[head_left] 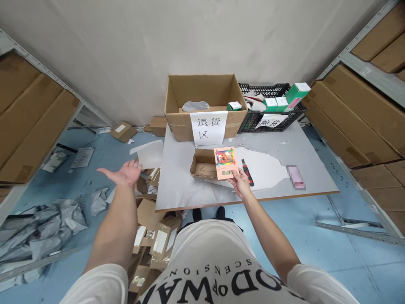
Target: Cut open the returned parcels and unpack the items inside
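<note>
Pressure should be gentle where the right hand [241,184] pinches the peach, rectangular, printed card [225,163] just beyond its fingers, left hand [125,172] spread empty.

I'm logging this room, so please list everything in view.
Card: 1, peach, right hand
Small box: 1, brown, table
Tool: 1, red-black, table
Sheets: at least 2, white, table and left edge
Blurred item: 1, pink, table right
Big box: 1, brown, table back
Crate: 1, black, beside big box
Green boxes: 4, green, crate and big box
Plastic: 1, pale, in big box
Soft items: several, pale, crate
Signs: 2, white, big box and crate
Table: 1, grey, centre
Cartons: many, brown, floor and shelves
Bags: several, grey, floor left
Wall: 1, grey, back
Shoes: 2, black, below table
Shirt: 1, white, bottom
Left hand: 1, bare, left of table
Right hand: 1, at card
</note>
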Demonstrator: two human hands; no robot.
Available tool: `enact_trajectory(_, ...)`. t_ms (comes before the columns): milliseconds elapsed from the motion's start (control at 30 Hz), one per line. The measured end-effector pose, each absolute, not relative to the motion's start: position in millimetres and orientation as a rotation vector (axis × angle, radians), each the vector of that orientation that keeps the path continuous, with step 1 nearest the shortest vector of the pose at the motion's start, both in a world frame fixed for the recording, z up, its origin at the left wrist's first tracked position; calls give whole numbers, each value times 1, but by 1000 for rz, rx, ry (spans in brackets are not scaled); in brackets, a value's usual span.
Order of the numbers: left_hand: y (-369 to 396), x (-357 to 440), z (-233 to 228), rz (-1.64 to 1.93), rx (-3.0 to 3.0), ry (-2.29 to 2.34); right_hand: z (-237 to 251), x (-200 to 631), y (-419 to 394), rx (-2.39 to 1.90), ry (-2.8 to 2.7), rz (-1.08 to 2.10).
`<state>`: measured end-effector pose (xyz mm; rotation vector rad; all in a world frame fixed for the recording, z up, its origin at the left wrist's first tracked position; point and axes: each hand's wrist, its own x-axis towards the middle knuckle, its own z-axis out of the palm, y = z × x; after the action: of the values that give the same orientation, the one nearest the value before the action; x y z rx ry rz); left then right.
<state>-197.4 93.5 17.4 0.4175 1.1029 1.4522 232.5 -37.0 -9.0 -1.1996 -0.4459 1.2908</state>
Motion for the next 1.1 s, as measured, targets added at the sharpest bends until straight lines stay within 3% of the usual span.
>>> enact_trajectory(133, 88, -142, 43, 1426, 380, 812, -5, 232, -35, -1192, -489, 1304)
enact_trajectory(333, 58, -15, 58, 922, 538, 721, 13, 221, -30, -1108, -515, 1360)
enact_trajectory(433, 40, 30, 54, 849, 737, 754, 23, 216, -30, -1107, -559, 1378)
enact_trajectory(767, 20, 63, 45, 925, 747, 835, 26, 228, -43, -1123, -602, 1340)
enact_trajectory(867, 9, 72, 51, 981, 677, 873, 29, 231, -46, -1226, -738, 1156)
enact_trajectory(1100, -39, 92, 77, 998, 562, 597, 45, 234, -70, -1227, -1775, 235)
